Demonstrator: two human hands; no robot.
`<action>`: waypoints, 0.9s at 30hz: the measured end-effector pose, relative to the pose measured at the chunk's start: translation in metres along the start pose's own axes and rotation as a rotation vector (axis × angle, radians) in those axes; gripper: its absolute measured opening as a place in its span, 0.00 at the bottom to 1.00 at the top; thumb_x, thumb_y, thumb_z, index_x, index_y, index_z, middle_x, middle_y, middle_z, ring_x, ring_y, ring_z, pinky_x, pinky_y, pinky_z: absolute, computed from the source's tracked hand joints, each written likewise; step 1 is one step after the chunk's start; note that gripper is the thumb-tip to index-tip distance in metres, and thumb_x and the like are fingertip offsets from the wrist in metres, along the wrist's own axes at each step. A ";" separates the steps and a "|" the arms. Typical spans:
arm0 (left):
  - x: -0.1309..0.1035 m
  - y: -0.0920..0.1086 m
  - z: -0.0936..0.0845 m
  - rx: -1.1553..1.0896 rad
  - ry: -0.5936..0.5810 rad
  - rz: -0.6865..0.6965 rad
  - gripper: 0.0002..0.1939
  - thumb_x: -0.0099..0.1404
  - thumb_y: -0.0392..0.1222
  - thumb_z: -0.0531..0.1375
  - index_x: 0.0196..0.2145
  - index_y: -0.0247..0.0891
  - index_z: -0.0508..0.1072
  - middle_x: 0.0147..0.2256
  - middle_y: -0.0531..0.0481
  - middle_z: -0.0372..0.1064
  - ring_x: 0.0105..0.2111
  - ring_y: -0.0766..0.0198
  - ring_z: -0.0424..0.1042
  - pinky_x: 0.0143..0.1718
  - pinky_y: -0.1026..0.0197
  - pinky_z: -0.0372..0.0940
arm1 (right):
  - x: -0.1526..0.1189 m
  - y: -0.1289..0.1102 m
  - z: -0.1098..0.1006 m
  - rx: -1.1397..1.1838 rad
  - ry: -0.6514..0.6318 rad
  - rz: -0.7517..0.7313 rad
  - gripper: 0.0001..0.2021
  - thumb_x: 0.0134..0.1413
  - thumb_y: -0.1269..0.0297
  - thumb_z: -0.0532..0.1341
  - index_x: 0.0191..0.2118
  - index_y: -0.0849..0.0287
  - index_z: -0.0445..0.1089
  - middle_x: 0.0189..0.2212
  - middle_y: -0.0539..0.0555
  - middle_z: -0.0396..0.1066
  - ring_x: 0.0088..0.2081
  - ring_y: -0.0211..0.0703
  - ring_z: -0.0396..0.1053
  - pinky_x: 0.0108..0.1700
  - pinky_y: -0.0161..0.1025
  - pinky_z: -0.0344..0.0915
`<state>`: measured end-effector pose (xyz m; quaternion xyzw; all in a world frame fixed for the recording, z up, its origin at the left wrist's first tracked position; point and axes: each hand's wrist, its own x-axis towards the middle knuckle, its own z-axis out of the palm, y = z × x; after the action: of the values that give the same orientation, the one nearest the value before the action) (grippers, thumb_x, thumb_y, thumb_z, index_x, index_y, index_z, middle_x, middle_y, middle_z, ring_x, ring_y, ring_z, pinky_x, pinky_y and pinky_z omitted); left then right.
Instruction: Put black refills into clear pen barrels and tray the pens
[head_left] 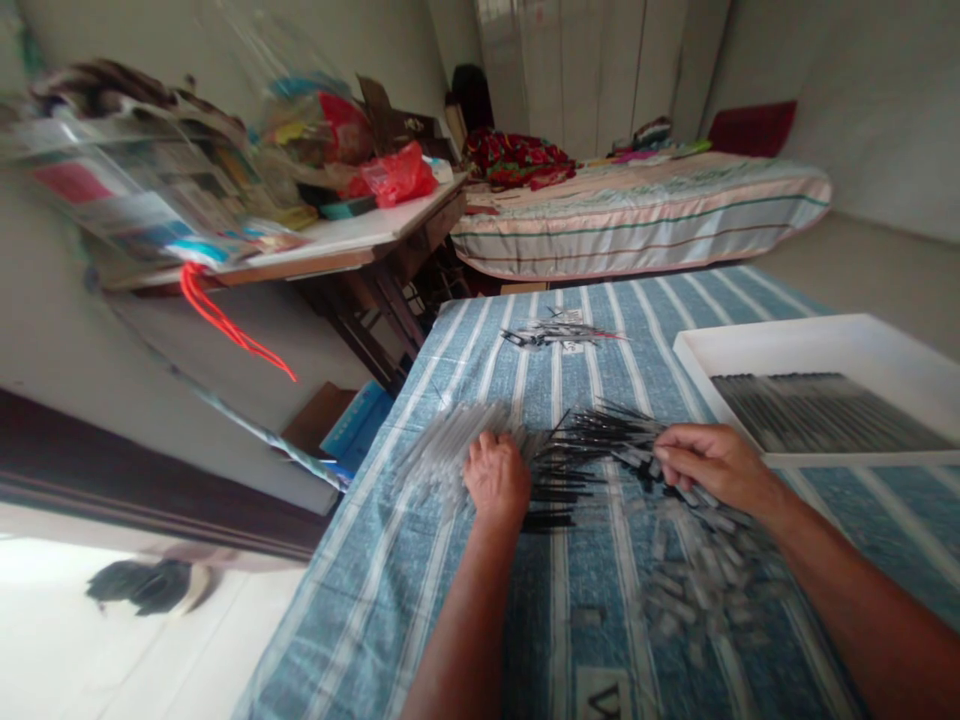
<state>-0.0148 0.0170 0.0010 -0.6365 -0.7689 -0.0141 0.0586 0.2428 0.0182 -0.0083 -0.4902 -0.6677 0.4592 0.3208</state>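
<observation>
My left hand point(496, 478) rests with curled fingers on the right part of a pile of pale translucent tubes point(442, 455); what it grips, if anything, is hidden. Thin black rods point(562, 480) lie just to its right. My right hand point(697, 462) is pinched at the right end of a heap of black sticks point(607, 430), and what sits between its fingertips is too small to make out. Below that hand, many small grey translucent caps point(697, 580) are scattered on the striped blue cloth point(450, 620).
A white tray point(795, 335) holding a row of grey sticks stands at the right. A small bunch of thin pieces point(559, 332) lies farther back. Beyond are a bed point(637, 220) and a cluttered side table point(345, 240) at the left.
</observation>
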 end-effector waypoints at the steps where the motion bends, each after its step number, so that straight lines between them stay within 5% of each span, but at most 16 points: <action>1: 0.000 0.000 0.000 0.001 -0.001 0.008 0.12 0.63 0.35 0.49 0.37 0.33 0.72 0.38 0.40 0.67 0.41 0.51 0.67 0.37 0.56 0.62 | 0.000 0.001 0.000 0.008 0.003 -0.003 0.13 0.52 0.56 0.55 0.26 0.60 0.66 0.18 0.50 0.68 0.18 0.34 0.63 0.22 0.31 0.60; 11: 0.000 -0.002 0.006 -0.009 0.073 0.044 0.13 0.61 0.30 0.48 0.35 0.32 0.71 0.35 0.40 0.68 0.39 0.51 0.68 0.36 0.56 0.62 | 0.002 0.002 0.000 0.051 0.020 0.008 0.15 0.52 0.53 0.55 0.25 0.60 0.65 0.17 0.50 0.68 0.18 0.33 0.62 0.22 0.31 0.60; 15: -0.001 -0.005 0.008 -0.201 0.168 0.062 0.09 0.62 0.30 0.50 0.34 0.31 0.69 0.34 0.41 0.68 0.37 0.56 0.69 0.36 0.59 0.62 | 0.003 0.006 -0.002 0.122 0.033 -0.018 0.15 0.53 0.54 0.56 0.24 0.61 0.66 0.18 0.50 0.68 0.18 0.33 0.63 0.22 0.31 0.60; 20: -0.004 -0.011 0.004 -0.622 0.192 0.281 0.03 0.61 0.32 0.55 0.31 0.36 0.66 0.30 0.51 0.66 0.32 0.65 0.68 0.36 0.64 0.63 | 0.003 0.009 -0.008 0.219 0.054 -0.037 0.14 0.53 0.55 0.57 0.25 0.61 0.67 0.18 0.50 0.69 0.18 0.34 0.63 0.22 0.32 0.60; 27: -0.006 -0.015 0.002 -0.819 0.258 0.514 0.07 0.62 0.32 0.54 0.39 0.36 0.69 0.34 0.49 0.67 0.35 0.65 0.69 0.39 0.64 0.64 | 0.002 0.009 -0.014 0.291 0.078 -0.055 0.15 0.52 0.55 0.58 0.23 0.61 0.67 0.17 0.50 0.68 0.17 0.33 0.62 0.21 0.32 0.60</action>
<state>-0.0280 0.0082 -0.0011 -0.7692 -0.5050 -0.3786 -0.1002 0.2573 0.0252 -0.0116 -0.4376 -0.5944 0.5226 0.4266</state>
